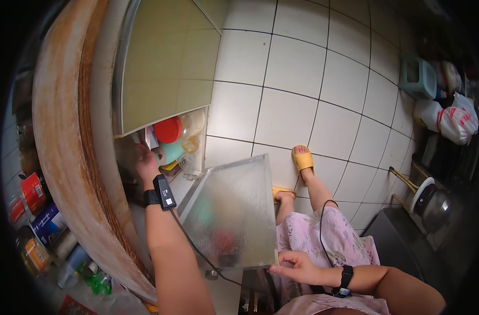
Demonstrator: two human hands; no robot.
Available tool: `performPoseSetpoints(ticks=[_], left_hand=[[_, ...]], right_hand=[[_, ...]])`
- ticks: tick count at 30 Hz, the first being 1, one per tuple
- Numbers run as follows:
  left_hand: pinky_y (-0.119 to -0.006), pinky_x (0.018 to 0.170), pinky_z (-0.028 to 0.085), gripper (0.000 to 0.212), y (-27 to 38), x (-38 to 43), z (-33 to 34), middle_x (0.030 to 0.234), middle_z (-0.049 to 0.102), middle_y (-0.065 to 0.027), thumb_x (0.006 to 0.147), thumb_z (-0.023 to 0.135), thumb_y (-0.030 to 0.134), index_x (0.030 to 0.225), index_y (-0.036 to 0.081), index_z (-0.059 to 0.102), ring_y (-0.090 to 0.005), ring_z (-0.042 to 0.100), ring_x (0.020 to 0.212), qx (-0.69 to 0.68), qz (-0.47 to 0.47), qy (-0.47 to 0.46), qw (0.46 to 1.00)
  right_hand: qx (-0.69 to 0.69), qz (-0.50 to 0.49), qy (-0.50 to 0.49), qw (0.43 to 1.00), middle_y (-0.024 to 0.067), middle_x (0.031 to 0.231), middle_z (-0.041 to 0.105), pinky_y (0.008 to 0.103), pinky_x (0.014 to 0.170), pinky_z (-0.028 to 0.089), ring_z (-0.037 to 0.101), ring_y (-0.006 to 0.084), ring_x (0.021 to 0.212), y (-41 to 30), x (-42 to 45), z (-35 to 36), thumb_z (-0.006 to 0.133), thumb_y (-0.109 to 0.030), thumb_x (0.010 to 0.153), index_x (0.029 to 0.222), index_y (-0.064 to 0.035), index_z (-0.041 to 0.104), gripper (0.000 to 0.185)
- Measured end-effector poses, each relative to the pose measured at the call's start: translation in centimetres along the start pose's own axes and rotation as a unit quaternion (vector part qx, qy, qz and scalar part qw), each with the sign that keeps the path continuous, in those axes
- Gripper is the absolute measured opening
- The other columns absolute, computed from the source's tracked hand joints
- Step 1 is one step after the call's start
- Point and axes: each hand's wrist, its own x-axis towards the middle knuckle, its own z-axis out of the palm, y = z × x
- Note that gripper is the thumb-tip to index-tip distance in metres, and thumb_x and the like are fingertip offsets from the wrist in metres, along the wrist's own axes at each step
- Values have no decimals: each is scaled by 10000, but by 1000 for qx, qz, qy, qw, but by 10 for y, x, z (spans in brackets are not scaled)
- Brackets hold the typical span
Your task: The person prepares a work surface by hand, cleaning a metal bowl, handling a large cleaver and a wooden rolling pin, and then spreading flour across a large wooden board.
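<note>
A low cabinet stands open before me, one metal-framed glass door (235, 220) swung out. My right hand (296, 267) pinches that door's lower right corner between thumb and fingers. Reaching into the cabinet, my left hand (145, 159) is near a roll-like item and a pale box; its fingertips are blurred in shadow, and whether it grips anything cannot be told. Beside it lie a red-lidded container (167, 130), a pale green container (172, 151), a clear jar (192, 123) and a small yellowish jar (191, 145).
A second greenish door (168, 63) covers the cabinet's far part. Above runs a worn wooden counter edge (62, 138), with cans and packets on its far side. Right are a teal plastic stool (417, 78), a white bag (459, 120) and a pot with a glass lid (434, 208).
</note>
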Motion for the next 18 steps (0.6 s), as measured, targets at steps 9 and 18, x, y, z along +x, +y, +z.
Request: performPoseSetpoints(ticks=[9, 18], left_hand=[[-302, 909, 379, 384, -10, 6, 9, 1197, 458, -141, 872, 428, 197, 1191, -16, 402, -251, 465, 1085, 39, -33, 23, 998], [-211, 442, 296, 182, -78, -218, 125, 582, 358, 19, 830, 490, 98, 990, 12, 495, -79, 334, 484, 139, -308, -109, 935]], right_hand=[[-2, 24, -12, 1000, -20, 760, 553, 184, 626, 383, 474, 39, 696, -7, -1, -5, 591, -100, 825, 820, -17, 581, 84], [-5, 6, 3, 1000, -34, 742, 576, 167, 595, 372, 455, 23, 641, -42, 30, -2, 601, -173, 827, 769, -45, 583, 141]])
